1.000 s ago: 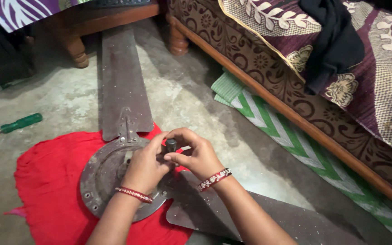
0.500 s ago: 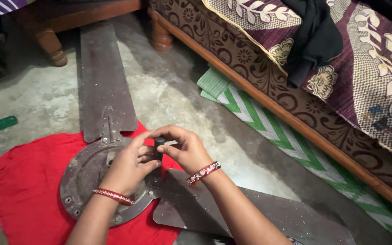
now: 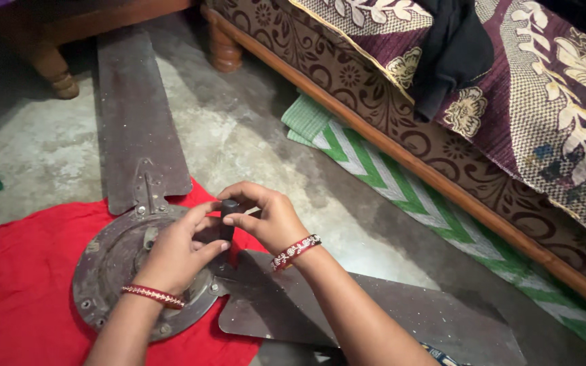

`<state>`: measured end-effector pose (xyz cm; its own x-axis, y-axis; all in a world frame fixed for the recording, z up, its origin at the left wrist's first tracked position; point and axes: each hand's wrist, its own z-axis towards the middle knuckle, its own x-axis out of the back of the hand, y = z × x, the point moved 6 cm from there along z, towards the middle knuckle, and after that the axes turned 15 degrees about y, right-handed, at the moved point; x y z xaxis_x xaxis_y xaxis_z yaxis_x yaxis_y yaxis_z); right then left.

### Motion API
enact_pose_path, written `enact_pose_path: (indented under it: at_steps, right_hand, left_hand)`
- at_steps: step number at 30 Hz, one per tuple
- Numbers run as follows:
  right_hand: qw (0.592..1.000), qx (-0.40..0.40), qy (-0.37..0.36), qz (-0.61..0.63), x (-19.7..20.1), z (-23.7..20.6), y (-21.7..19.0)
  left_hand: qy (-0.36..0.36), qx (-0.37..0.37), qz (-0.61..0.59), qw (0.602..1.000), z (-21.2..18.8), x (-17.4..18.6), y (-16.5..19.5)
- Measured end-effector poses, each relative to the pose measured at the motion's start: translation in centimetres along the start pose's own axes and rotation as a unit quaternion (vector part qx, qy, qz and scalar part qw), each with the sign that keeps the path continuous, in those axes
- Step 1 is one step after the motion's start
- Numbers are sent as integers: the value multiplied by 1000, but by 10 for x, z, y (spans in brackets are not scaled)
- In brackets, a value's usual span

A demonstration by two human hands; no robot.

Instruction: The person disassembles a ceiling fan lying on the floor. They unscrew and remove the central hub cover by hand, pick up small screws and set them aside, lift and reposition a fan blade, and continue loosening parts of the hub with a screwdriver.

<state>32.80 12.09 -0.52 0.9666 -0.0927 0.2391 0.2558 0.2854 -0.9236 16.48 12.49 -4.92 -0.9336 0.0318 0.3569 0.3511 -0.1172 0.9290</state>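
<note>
Head camera view, looking down at a concrete floor (image 3: pixel 252 129) where a ceiling fan is being handled. A round, dusty fan motor housing (image 3: pixel 113 271) is laid on a red cloth (image 3: pixel 22 285). Two brown fan blades are attached to it: one blade (image 3: pixel 133 115) is stretched away toward the top of the view, and a second blade (image 3: pixel 374 318) is laid out toward the lower right. A short dark cylindrical shaft (image 3: pixel 228 217) is stood upright at the edge of the housing. The left hand (image 3: pixel 178 254) is closed around the lower part of the shaft, with the thumb pressed against it. The right hand (image 3: pixel 269 217) is curled over the top of the shaft, gripping it with fingertips. Beaded bangles are worn on both wrists. A wooden bed frame (image 3: pixel 388 142) covered with a patterned purple blanket (image 3: pixel 544 102) is seen on the right, with a green zigzag mat (image 3: pixel 374 176) beneath it.
</note>
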Motion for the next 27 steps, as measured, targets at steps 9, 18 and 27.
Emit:
enact_pose_path:
  at_steps: [9, 18, 27]
  right_hand:
    - [998, 6, -35, 48, -5, -4, 1]
    - [973, -40, -119, -192, 5, -3, 68]
    - [952, -32, -189, -239, -15, -19, 92]
  left_hand:
    - [22, -13, 64, 998, -1, 0, 0]
    - [41, -1, 104, 994, 1, 1, -5]
    - [91, -53, 146, 984, -1, 2, -3]
